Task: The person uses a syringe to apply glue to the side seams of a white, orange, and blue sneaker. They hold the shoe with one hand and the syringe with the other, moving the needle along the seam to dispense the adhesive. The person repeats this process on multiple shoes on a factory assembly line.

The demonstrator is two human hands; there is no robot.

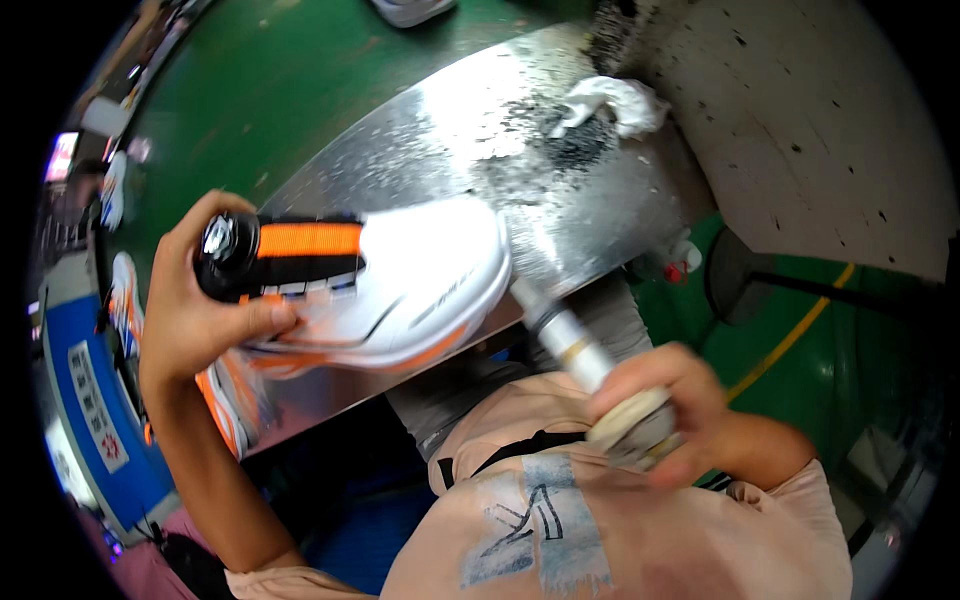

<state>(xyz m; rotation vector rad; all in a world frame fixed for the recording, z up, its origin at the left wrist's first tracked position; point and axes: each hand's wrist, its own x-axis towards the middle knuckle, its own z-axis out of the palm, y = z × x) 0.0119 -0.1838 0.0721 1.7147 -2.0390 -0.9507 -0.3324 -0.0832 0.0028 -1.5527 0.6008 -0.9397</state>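
My left hand (pixel 195 320) grips the heel end of a white running shoe (pixel 435 265) with orange and black trim, fingers and thumb around it. A shiny black piece (pixel 228 240) with a metal top fills the shoe's opening. The shoe lies on its side above the metal table (pixel 365 150), toe to the right. My right hand (pixel 680 405) is closed around a white tubular hand tool (pixel 580 350) with a grey tip; motion blurs it. The tip is close to the shoe's toe; whether they touch I cannot tell. Another white and orange shoe (pixel 232 405) lies below my left wrist.
A crumpled white cloth (pixel 625 105) and dark crumbs (pixel 580 145) lie at the table's far right. A pale panel (pixel 810 120) rises beyond. To the left stand a blue machine (pixel 90 390) and more shoes (pixel 125 300). A red-capped bottle (pixel 683 262) is right of the table.
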